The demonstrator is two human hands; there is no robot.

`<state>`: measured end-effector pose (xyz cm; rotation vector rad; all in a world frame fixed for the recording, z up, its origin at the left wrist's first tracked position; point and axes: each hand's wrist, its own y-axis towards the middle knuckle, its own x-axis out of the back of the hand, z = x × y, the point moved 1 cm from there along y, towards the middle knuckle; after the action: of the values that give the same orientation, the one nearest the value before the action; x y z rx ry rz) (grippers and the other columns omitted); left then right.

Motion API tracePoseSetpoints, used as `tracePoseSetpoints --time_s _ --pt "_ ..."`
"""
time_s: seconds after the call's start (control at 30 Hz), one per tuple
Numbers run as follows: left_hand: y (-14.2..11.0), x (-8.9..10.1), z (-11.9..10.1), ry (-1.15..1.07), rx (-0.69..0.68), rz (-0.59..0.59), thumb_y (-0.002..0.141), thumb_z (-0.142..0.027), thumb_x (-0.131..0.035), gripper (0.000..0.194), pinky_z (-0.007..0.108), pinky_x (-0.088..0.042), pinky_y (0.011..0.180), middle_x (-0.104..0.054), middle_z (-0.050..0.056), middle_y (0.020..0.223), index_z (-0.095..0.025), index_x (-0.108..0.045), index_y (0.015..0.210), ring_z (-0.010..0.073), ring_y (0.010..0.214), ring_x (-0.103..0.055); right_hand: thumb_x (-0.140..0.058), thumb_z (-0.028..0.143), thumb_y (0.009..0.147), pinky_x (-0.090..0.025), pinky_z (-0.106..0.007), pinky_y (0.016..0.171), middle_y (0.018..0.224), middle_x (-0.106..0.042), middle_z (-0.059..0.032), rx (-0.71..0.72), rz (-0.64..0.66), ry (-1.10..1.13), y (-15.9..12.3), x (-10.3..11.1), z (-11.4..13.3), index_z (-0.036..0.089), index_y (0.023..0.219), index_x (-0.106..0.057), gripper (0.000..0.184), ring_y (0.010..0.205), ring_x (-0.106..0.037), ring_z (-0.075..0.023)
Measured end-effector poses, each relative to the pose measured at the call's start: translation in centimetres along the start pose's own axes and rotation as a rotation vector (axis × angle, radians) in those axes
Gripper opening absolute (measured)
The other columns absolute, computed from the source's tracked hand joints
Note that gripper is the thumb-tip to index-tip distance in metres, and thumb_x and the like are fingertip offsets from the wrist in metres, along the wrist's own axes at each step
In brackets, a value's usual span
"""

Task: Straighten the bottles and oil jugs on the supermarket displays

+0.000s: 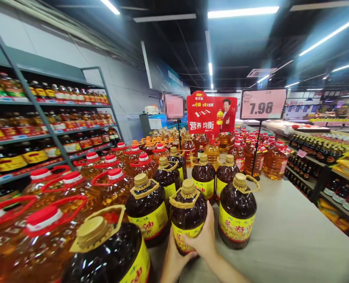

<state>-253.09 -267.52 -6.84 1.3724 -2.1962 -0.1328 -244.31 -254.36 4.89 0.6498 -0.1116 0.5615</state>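
Note:
Both hands are wrapped round a dark cooking oil bottle (188, 214) with a yellow label and a gold cap and handle. My left hand (174, 255) grips it low on the left side, thumb across the front base. My right hand (205, 236) lies along its right side, its thumb over the label. The bottle looks upright; its base is partly hidden by my hands. To the right stands a matching oil bottle (238, 212), apart from my right hand. Another oil bottle (147, 208) is close on the left, and a larger-looking one (109, 251) sits nearest me.
Red-capped oil jugs (71, 188) crowd the left of the display table (295, 236). Price sign (264, 104) and red advertising sign (212, 114) stand behind the bottles. A stocked shelf rack (56, 137) runs along the left wall; more shelves (313, 181) are at right.

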Motion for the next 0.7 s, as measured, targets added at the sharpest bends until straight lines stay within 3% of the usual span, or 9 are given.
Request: tracePoseSetpoints --time_s 0.07,0.13,0.23,0.33,0.43,0.5,0.6,0.7 --pt "0.9 -0.9 0.1 0.003 -0.016 0.044 0.060 -0.050 -0.089 0.134 0.062 -0.036 0.116 -0.032 0.020 0.159 -0.033 -0.005 0.162 0.0438 0.144 -0.036 -0.082 0.025 0.060 -0.030 -0.063 0.119 0.162 -0.017 -0.0239 0.025 -0.018 -0.081 0.2 0.0 -0.5 0.017 0.161 0.001 0.131 0.149 -0.024 -0.0445" --pt "2.0 -1.9 0.0 0.002 -0.019 0.092 0.064 -0.046 -0.086 0.131 0.062 -0.034 0.116 -0.030 0.023 0.159 -0.027 0.000 0.162 0.0442 0.145 -0.035 -0.080 0.023 0.068 -0.031 -0.069 0.115 0.166 0.003 -0.0235 0.105 -0.018 -0.189 0.4 -0.4 -1.5 0.022 0.162 0.006 0.127 0.152 -0.012 -0.0474" --pt "3.7 -3.2 -0.1 -0.041 -0.017 0.123 0.071 -0.038 -0.081 0.123 0.058 -0.031 0.119 -0.021 0.025 0.162 -0.022 0.001 0.161 0.0398 0.149 -0.030 -0.076 0.019 0.080 -0.033 -0.076 0.108 0.165 0.027 -0.0118 0.278 -0.001 -0.388 0.1 -1.5 -4.0 0.039 0.161 -0.009 0.107 0.152 0.003 -0.0507" --pt "5.3 -3.9 0.3 -0.089 -0.029 0.144 0.068 -0.031 -0.081 0.122 0.055 -0.029 0.120 -0.019 0.025 0.163 -0.021 -0.002 0.161 0.0368 0.150 -0.028 -0.083 0.020 0.076 -0.034 -0.082 0.102 0.165 0.028 -0.0071 0.365 -0.004 -0.479 -0.3 -2.9 -6.8 0.046 0.158 -0.022 0.105 0.149 0.002 -0.0557" --pt "6.9 -3.8 1.0 -0.149 -0.068 0.232 0.066 -0.028 -0.083 0.125 0.053 -0.030 0.120 -0.025 0.025 0.161 -0.019 -0.002 0.161 0.0353 0.148 -0.032 -0.084 0.019 0.074 -0.030 -0.085 0.101 0.165 0.028 -0.0072 0.362 -0.034 -0.503 -0.6 -4.4 -8.4 0.048 0.159 -0.020 0.110 0.148 0.003 -0.0577" --pt "7.9 -3.6 1.4 -0.178 -0.103 0.266 0.070 -0.031 -0.082 0.121 0.053 -0.031 0.120 -0.026 0.025 0.161 -0.019 -0.004 0.162 0.0348 0.147 -0.035 -0.081 0.016 0.075 -0.027 -0.086 0.102 0.164 0.030 -0.0068 0.340 -0.048 -0.510 -0.7 -5.4 -8.4 0.050 0.160 -0.014 0.113 0.148 0.006 -0.0574" --pt "8.4 -3.7 1.8 -0.204 -0.118 0.231 0.084 -0.038 -0.070 0.099 0.054 -0.028 0.122 -0.023 0.023 0.163 -0.019 -0.012 0.162 0.0330 0.150 -0.031 -0.077 0.007 0.073 -0.024 -0.087 0.101 0.162 0.035 -0.0053 0.313 -0.035 -0.511 -0.6 -5.9 -7.0 0.052 0.159 -0.007 0.120 0.146 0.010 -0.0577" --pt "6.4 -4.2 1.5 -0.192 -0.061 0.201 0.088 -0.034 -0.061 0.092 0.056 -0.024 0.123 -0.018 0.022 0.165 -0.017 -0.010 0.163 0.0322 0.153 -0.024 -0.075 0.002 0.067 -0.023 -0.084 0.104 0.160 0.036 -0.0050 0.316 0.078 -0.481 -0.5 -3.4 -4.5 0.050 0.160 -0.007 0.124 0.146 0.008 -0.0575"
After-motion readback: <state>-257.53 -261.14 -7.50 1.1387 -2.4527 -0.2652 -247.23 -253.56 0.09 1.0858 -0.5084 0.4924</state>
